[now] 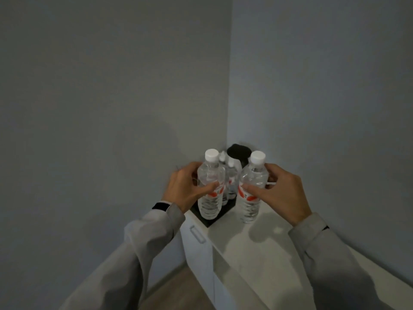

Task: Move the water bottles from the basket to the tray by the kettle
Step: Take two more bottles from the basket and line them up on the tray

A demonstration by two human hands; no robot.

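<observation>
Clear white-capped water bottles (211, 184), red-labelled, one in each hand

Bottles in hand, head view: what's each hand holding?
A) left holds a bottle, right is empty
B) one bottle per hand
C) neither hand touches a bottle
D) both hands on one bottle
B: the left hand wraps one capped bottle over the black tray, and the right hand grips a second bottle beside it.
</observation>
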